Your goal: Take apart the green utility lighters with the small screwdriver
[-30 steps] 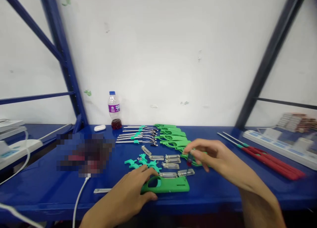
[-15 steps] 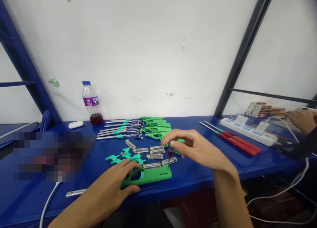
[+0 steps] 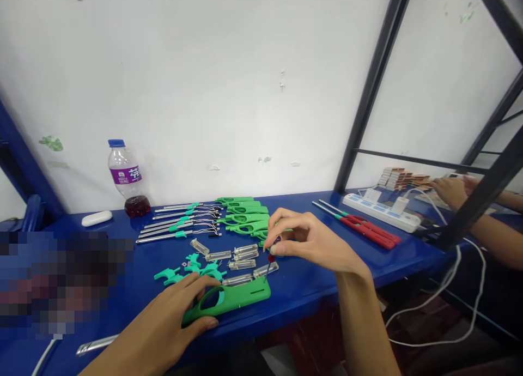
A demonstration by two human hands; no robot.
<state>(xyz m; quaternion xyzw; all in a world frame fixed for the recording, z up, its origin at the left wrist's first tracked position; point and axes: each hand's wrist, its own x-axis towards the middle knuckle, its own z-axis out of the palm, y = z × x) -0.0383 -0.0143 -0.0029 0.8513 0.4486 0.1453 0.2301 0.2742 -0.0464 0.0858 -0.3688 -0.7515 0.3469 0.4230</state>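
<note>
My left hand (image 3: pixel 180 310) grips a green lighter body (image 3: pixel 241 298) by its trigger-loop end, near the table's front edge. A metal tube (image 3: pixel 96 344) sticks out to the left from under that hand. Between the fingertips of my right hand (image 3: pixel 306 240) stands a small screwdriver (image 3: pixel 271 259) with a dark red handle; its tip meets the far right corner of the green body. Just behind lie several clear fuel cartridges (image 3: pixel 243 264) and teal triggers (image 3: pixel 167 275). Farther back are green handle shells (image 3: pixel 245 218) and metal lighter tubes with wires (image 3: pixel 163 231).
A bottle with dark drink (image 3: pixel 127 177) and a white case (image 3: pixel 97 218) stand at the back left. To the right lie red lighters (image 3: pixel 363 229) and a white power strip (image 3: pixel 379 212). Another person's hand (image 3: pixel 449 190) is beyond the dark post (image 3: pixel 368 92).
The camera view has turned right, so the scene sits farther left. Both hands keep their hold, with the screwdriver still at the same corner of the green body.
</note>
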